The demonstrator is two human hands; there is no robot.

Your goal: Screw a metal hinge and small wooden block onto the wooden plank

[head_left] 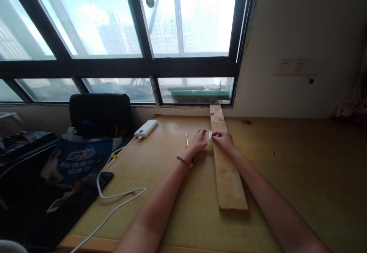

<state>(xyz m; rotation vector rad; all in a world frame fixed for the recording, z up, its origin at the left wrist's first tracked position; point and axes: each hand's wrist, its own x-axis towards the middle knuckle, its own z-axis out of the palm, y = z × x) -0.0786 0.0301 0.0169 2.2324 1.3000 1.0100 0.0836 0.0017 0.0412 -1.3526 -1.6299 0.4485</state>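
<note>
A long, pale wooden plank [231,184] lies on the desk, reaching away from me toward the window. On its left edge sits a small metal hinge [210,134] with dark screw holes. My right hand [225,142] rests over the plank, thumb and fingertips pinched at the hinge's right side. To the left, my left hand [197,142] curls its fingers and thumb around a small pale piece of wood [207,136] that meets the hinge. A screwdriver [187,140] with a yellow handle lies partly hidden under my left wrist.
A small screw [273,152] lies on the desk [301,191] at right. On the left are a white power bank [146,128] with a long white cable [122,196], a blue bag [83,161] and a black chair [100,109]. The window [189,19] stands behind the desk.
</note>
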